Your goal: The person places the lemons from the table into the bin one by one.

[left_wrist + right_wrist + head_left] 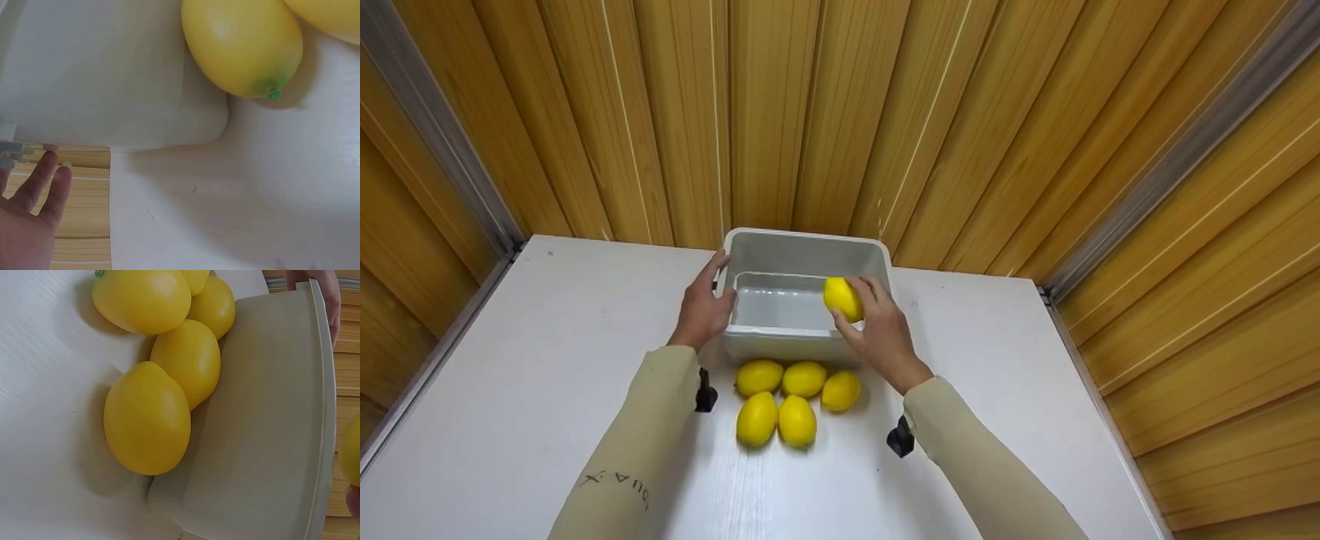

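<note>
A grey plastic bin (802,345) stands against the back of the table, its inside bare in the head view. My right hand (885,337) holds a yellow lemon (842,298) between thumb and fingers, above the bin's front right part. That lemon (351,450) shows only at the edge of the right wrist view. My left hand (706,304) grips the bin's left rim, thumb at the top edge and fingers along the outside. In front of the bin lie several lemons (797,421) in two rows. One lemon (244,45) has a green tip.
The white table (577,360) reaches out on both sides of the bin. Wood-look panels (802,112) rise right behind it, with metal corner posts (1170,165) at both sides. Black wrist mounts (901,437) hang under the sleeves.
</note>
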`<state>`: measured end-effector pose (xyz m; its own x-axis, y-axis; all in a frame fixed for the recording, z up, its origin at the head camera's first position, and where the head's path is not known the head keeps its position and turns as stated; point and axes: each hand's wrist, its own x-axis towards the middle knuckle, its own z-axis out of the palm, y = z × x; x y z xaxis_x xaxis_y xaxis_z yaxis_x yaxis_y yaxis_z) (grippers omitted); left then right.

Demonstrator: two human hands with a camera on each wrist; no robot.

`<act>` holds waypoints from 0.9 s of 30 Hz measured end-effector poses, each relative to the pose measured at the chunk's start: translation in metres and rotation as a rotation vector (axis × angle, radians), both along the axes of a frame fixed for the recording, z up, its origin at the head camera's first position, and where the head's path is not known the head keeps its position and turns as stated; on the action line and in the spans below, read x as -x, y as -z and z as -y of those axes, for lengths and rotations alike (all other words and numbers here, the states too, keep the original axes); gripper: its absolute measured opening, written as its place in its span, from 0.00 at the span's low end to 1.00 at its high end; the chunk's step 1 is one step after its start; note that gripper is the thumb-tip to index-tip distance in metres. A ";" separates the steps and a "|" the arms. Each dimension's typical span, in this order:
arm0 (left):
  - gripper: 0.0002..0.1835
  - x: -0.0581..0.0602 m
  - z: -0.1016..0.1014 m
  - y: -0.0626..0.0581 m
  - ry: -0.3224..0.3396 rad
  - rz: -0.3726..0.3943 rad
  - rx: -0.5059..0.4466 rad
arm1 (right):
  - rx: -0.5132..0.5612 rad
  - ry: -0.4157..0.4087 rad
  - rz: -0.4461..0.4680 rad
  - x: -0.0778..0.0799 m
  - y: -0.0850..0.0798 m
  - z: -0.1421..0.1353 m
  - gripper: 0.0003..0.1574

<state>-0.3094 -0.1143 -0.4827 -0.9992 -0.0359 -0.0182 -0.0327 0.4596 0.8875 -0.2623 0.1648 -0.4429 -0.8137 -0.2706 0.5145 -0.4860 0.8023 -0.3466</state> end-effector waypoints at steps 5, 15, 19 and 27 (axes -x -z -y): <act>0.35 0.000 0.002 0.000 0.001 -0.007 0.005 | -0.012 0.000 0.011 0.002 0.001 0.002 0.31; 0.34 -0.001 0.002 0.000 0.010 -0.020 0.004 | -0.024 -0.003 0.002 0.007 0.003 0.003 0.31; 0.34 -0.002 0.000 -0.001 0.010 -0.013 0.004 | -0.026 0.003 0.002 0.008 0.004 0.004 0.31; 0.33 0.000 0.000 -0.002 0.015 -0.017 -0.001 | -0.037 0.010 0.036 0.010 0.003 0.010 0.32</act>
